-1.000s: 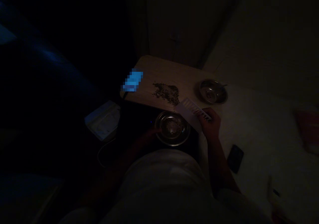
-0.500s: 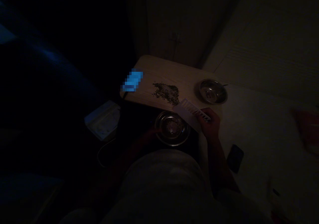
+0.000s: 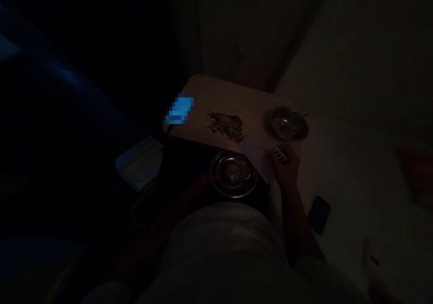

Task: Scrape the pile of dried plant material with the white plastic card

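In dim light, my right hand is closed on a pale, flat, card-like piece with a row of slots along one edge. The piece lies at the near edge of a wooden tabletop. A loose pile of small dark bits is spread on the wood just beyond it. My left hand, mostly lost in shadow, grips the left rim of a shiny metal bowl below the table edge. Some small bits show inside this bowl.
Another metal bowl stands at the table's right end. A bright blue, pixelated rectangle lies at its left end. On the pale surface at right is a dark phone-like object, with a red item farther out. A whitish tray-like thing is at left.
The slotted piece has shifted slightly right and fewer of its slots show. The picture is a little darker. My left hand, the bowls and the pile look unchanged.
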Demonstrator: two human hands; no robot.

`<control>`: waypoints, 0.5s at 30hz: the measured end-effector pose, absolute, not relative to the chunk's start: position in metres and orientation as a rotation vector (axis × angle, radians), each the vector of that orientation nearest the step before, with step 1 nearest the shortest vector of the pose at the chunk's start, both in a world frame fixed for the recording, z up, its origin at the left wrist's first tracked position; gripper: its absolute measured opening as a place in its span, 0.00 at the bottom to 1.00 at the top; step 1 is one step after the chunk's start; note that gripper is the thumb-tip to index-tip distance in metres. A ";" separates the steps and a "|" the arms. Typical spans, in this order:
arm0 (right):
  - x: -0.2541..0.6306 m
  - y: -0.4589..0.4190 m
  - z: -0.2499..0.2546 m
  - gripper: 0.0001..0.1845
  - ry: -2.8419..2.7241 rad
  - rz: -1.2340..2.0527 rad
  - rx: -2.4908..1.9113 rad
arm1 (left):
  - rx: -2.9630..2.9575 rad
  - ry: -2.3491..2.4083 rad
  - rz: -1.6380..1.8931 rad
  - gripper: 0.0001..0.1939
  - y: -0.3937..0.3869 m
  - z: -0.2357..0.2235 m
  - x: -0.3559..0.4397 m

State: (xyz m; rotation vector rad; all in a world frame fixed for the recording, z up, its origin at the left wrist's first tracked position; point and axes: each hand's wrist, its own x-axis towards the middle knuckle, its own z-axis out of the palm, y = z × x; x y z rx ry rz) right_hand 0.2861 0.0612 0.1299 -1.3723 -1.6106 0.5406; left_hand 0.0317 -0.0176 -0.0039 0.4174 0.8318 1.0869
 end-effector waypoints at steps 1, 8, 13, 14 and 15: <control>0.288 0.062 0.130 0.10 -1.591 0.524 -1.387 | 0.416 0.838 1.079 0.31 -0.018 -0.005 0.032; 0.301 0.069 0.125 0.10 -1.485 0.395 -1.459 | 0.420 0.820 1.100 0.33 -0.018 0.000 0.034; 0.305 0.072 0.123 0.10 -1.453 0.316 -1.462 | 0.428 0.818 1.096 0.35 -0.017 0.001 0.033; 0.306 0.072 0.123 0.11 -1.438 0.302 -1.466 | 0.432 0.811 1.095 0.35 -0.018 0.001 0.033; 0.305 0.072 0.124 0.11 -1.425 0.296 -1.470 | 0.431 0.807 1.089 0.34 -0.018 0.000 0.033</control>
